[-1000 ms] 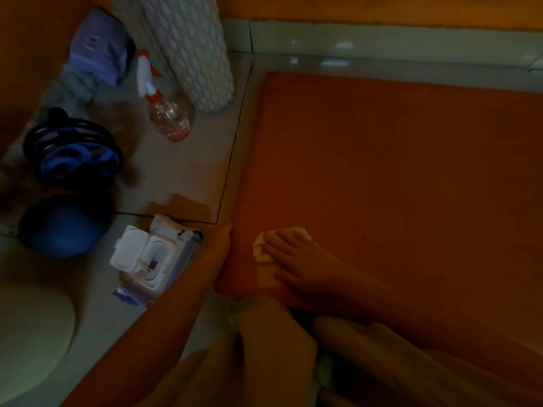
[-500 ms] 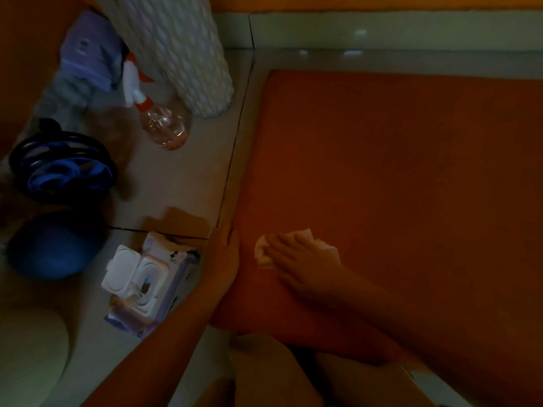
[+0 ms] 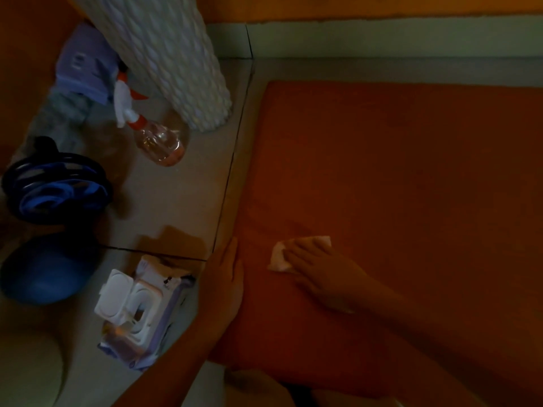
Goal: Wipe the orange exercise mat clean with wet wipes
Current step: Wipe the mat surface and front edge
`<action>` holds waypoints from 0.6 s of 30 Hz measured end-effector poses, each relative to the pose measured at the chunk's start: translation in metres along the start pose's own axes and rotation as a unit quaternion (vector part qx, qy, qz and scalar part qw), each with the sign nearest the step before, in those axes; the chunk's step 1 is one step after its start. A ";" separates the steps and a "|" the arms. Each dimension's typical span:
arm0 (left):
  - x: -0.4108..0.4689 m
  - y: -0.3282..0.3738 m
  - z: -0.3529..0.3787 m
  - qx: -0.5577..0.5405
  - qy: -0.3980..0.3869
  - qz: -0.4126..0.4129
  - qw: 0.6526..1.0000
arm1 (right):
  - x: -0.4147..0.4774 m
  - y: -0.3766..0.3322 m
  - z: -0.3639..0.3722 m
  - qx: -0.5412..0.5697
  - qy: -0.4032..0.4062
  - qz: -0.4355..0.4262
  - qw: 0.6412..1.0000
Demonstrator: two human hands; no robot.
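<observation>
The room is dim, so small things are hard to see. The flat orange foam exercise mat [image 3: 411, 201] lies on the pale tiled floor [image 3: 176, 201] and fills the right side. Its right and near edges are cut off. Most of the small white wet wipe [image 3: 280, 258] is hidden under the right hand [image 3: 320, 265]; only its left and far corners show. It sits on the near left part of the mat. The right hand's fingers are straight and close together, pressing flat on the wipe. The left hand [image 3: 226, 277] lies flat along the mat's left edge, fingers straight and pressed together.

Left of that hand is a soft purple-and-white pack of wipes [image 3: 141, 315] with its white flip lid open. I cannot tell what is in the hole. Farther away, a clear plastic spray bottle with a white and orange trigger [image 3: 155, 136] looks to hold pinkish liquid. Beside it stands a tall white bumpy roll [image 3: 176, 60], cut off at the top. At the left are a round blue ball [image 3: 44, 268] and a dark blue ring-shaped thing [image 3: 55, 189], too dark to make out.
</observation>
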State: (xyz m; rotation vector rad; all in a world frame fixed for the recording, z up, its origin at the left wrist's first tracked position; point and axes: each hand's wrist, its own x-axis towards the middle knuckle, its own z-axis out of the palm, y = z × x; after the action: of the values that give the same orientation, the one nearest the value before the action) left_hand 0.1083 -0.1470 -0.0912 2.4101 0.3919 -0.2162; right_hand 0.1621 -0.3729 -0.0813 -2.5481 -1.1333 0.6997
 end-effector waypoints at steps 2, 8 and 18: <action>0.001 0.001 -0.001 -0.003 -0.002 -0.002 1.000 | 0.012 0.022 -0.009 -0.028 0.053 0.060 0.996; 0.006 0.004 -0.004 0.021 0.004 0.006 1.000 | 0.067 0.020 -0.023 -0.012 0.063 0.120 0.991; 0.034 0.003 0.005 0.085 -0.001 0.052 0.995 | 0.093 0.047 -0.029 -0.061 0.059 0.048 0.995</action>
State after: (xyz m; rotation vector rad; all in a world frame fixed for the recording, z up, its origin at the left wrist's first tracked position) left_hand 0.1407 -0.1450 -0.1016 2.5884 0.2557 -0.2124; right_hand 0.2605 -0.3351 -0.1066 -2.7216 -1.0503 0.5069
